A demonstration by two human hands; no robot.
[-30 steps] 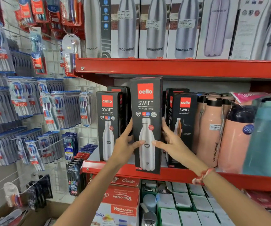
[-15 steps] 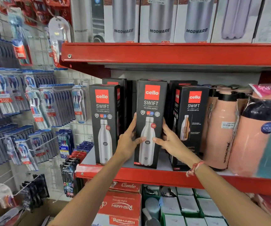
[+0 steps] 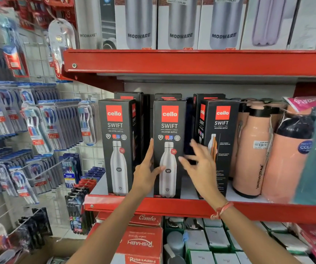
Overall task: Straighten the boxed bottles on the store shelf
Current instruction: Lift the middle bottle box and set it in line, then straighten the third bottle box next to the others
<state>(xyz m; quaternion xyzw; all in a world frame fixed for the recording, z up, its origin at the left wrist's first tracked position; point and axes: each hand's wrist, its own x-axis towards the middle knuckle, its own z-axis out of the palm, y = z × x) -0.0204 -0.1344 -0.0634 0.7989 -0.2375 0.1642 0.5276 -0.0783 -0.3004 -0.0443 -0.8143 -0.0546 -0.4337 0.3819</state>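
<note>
Middle box [image 3: 169, 149] now seated upright on shelf [image 3: 191, 205]; right hand [image 3: 201, 168] released, fingers spread wide; left hand [image 3: 145, 172] still holding its 9 o'clock edge. Angled 3 o'clock box [image 3: 220, 145] likely next.

Bright even light, blurred warped edges

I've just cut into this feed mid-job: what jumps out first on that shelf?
Three tall black cardboard Cello Swift bottle boxes stand along the red metal shelf edge: the middle box faces front, with the left hand on its left side and the open right hand blurred beside it. The right box sits angled, next to peach plastic flasks.
</note>
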